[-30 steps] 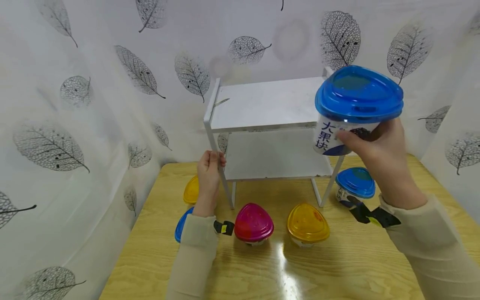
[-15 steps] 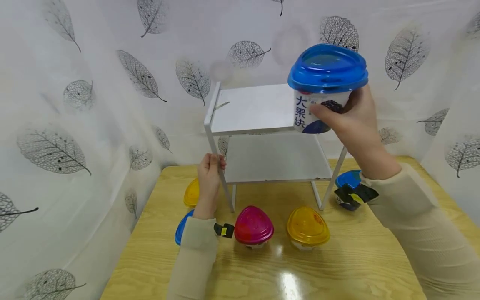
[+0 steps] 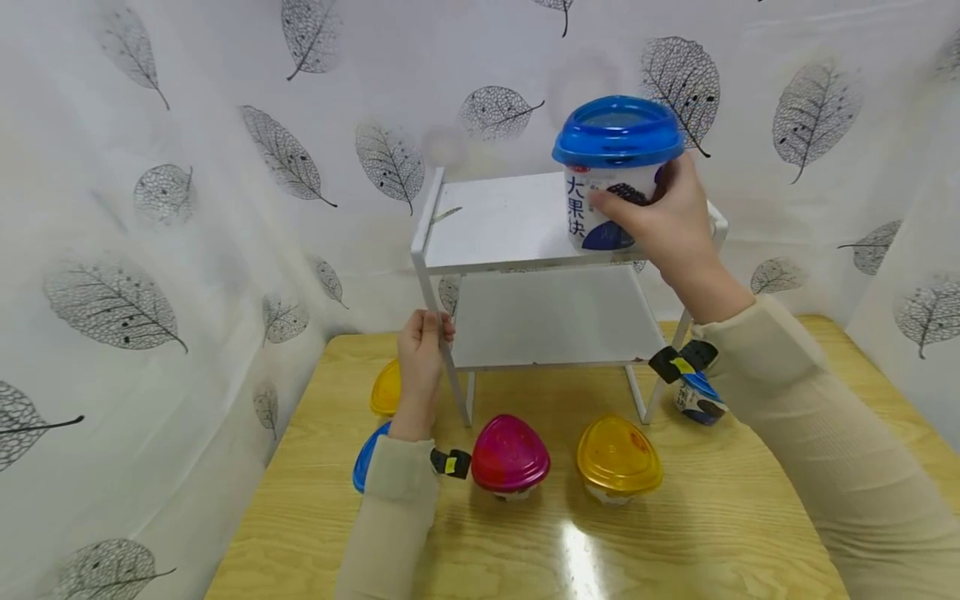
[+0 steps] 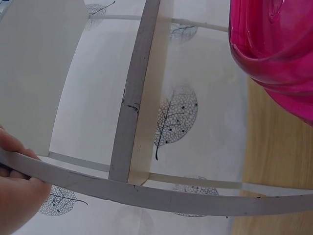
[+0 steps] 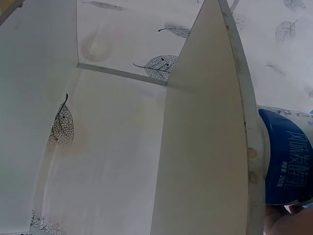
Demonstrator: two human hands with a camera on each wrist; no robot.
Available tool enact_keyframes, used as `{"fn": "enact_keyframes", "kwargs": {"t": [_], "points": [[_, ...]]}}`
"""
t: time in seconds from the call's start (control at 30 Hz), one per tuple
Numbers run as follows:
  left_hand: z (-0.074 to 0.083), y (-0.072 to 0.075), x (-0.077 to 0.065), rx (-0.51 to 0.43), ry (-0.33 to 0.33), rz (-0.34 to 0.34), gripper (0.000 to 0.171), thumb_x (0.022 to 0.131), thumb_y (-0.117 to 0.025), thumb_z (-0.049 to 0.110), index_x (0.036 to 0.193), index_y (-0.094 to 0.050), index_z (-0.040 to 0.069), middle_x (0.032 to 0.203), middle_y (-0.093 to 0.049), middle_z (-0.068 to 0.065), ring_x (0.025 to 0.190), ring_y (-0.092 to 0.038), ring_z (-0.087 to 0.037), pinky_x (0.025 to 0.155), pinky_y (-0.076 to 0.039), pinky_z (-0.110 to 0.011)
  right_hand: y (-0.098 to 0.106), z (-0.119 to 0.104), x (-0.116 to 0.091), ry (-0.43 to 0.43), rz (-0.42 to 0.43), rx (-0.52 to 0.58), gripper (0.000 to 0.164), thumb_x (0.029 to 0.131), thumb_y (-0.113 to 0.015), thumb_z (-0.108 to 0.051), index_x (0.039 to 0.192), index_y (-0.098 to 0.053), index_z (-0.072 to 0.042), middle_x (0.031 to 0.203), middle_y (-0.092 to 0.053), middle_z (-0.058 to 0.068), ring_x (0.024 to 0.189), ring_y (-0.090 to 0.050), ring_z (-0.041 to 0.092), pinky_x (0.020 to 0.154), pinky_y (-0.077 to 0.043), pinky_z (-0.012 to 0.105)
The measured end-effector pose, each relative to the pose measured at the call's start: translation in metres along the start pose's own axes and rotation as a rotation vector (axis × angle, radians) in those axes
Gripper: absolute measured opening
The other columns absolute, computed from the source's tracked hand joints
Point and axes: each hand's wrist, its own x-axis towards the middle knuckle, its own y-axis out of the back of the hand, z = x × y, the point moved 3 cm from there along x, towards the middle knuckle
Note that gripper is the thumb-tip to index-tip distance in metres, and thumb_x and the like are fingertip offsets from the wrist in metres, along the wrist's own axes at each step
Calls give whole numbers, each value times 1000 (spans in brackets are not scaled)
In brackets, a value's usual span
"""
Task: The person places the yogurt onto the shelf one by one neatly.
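My right hand (image 3: 675,233) grips a white yogurt cup (image 3: 585,204) with a blue lid, thumb on its printed front. The cup is upright at the right part of the top board of a white two-tier rack (image 3: 495,221). In the right wrist view the cup's blue base (image 5: 288,156) shows beside the board's edge; whether it touches the board I cannot tell. My left hand (image 3: 420,354) holds the rack's left front post, and in the left wrist view its curled fingers (image 4: 19,147) wrap that post.
Before the rack stand a pink-lidded cup (image 3: 510,454) and a yellow-lidded cup (image 3: 618,457). Yellow (image 3: 386,390) and blue (image 3: 367,458) lids show partly behind my left arm. Another blue-lidded cup (image 3: 701,400) is partly hidden by my right wrist. A leaf-patterned curtain (image 3: 225,250) surrounds the wooden table (image 3: 517,550).
My right hand has carried the blue-lidded yogurt cup leftward and away from me, from beyond the rack's right side to the top board. My left hand stays on the post.
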Motion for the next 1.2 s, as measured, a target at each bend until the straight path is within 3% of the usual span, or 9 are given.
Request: {"fn": "enact_keyframes", "kwargs": {"t": [0.33,0.53,0.67,0.93,1.2], "points": [[1,-1,0,-14,2,1,24,96,-37,15,82,-51,0,74,-52,-10,67,-49,-17,66,-43,-21,-2,8,4,-56,-18,-60,69,76,-70,-18,132,-29,-15,126,-45,7,112,-45,19,96,-33,37],[0,0,1,-9,-5,4,25,96,-37,15,81,-51,1,74,-53,-10,68,-49,-19,65,-43,-21,1,10,1,-61,-44,-42,70,77,-69,-20,132,-27,-15,127,-42,7,113,-43,19,97,-32,34],[-1,0,1,-15,-10,-3,25,96,-37,16,81,-51,0,73,-52,-9,69,-48,-24,65,-43,-21,9,12,-7,-83,-15,-26,67,79,-67,-19,132,-28,-12,128,-39,10,115,-40,21,99,-29,29],[0,-1,1,-33,-36,6,28,95,-37,16,79,-51,-2,69,-53,-3,63,-50,-12,63,-44,-20,21,11,-17,-68,82,-14,50,83,-61,-10,127,-38,-7,121,-45,11,110,-46,19,94,-34,26],[1,-1,1,-40,-36,-1,28,95,-36,17,78,-50,-1,70,-52,-6,63,-49,-11,63,-44,-21,18,12,-14,-56,81,-122,43,85,-59,-12,125,-44,-4,120,-49,11,106,-49,19,92,-38,27]]}}
